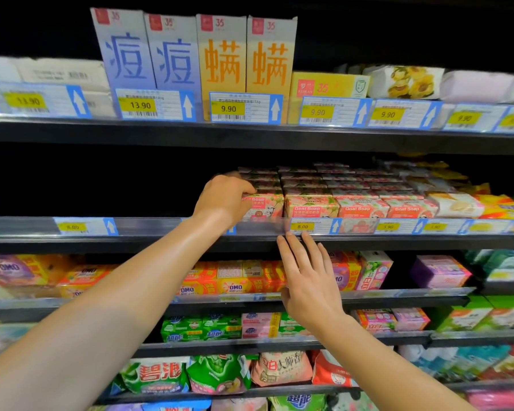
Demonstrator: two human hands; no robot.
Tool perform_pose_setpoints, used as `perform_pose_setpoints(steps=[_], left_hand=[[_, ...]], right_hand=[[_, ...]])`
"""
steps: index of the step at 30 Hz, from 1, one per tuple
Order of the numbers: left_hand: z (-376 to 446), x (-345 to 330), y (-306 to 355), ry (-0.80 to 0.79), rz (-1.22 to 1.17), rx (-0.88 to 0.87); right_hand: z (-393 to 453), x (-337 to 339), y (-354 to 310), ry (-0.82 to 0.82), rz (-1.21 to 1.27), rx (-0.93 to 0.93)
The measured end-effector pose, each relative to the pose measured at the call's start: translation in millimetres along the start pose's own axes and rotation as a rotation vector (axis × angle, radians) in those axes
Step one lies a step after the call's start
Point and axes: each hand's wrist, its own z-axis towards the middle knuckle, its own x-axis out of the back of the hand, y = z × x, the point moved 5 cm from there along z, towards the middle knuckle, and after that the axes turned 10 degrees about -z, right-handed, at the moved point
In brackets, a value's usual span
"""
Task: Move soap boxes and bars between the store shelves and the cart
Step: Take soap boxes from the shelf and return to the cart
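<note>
Pink Goat Soap boxes [310,206] stand in rows on the second shelf [161,238] behind a clear rail. My left hand [224,200] reaches over the rail and grips the leftmost Goat Soap box [264,206] at the front, fingers curled over its top. My right hand [306,280] hovers in front of the shelf edge below the 8.00 price tag [302,226], fingers straight and spread, holding nothing. No cart is in view.
Tall blue and orange boxes [196,54] stand on the top shelf. Left of the Goat Soap rows the second shelf is dark. Lower shelves carry OMO packs [235,284], green soap packs [190,327] and detergent bags [217,375].
</note>
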Motion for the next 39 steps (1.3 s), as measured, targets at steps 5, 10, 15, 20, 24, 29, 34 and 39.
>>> perform_pose_setpoints(steps=[5, 10, 15, 20, 24, 29, 34, 39], left_hand=[[3, -4, -1, 0.006, -0.011, -0.017], [5, -9, -8, -0.037, -0.033, -0.001], [-10, -12, -14, -0.109, -0.038, -0.064], [-58, 2, -25, -0.075, -0.077, -0.236], [-110, 14, -40, -0.080, -0.040, -0.319], [-199, 14, -89, -0.188, -0.058, -0.140], [-308, 4, -139, -0.299, 0.049, 0.029], [-442, 19, -182, -0.346, 0.061, 0.199]], right_hand=[[0, 2, -2, -0.028, 0.013, -0.033], [0, 10, -8, -0.084, 0.016, -0.081], [-3, 21, -18, -0.096, 0.072, -0.166], [-13, 37, -40, -0.034, 0.105, -0.220], [-32, 44, -67, -0.043, 0.145, -0.219], [-80, 45, -114, -0.095, 0.153, -0.109], [-136, 32, -164, -0.233, 0.241, -0.011], [-209, 23, -247, -0.403, 0.308, 0.182]])
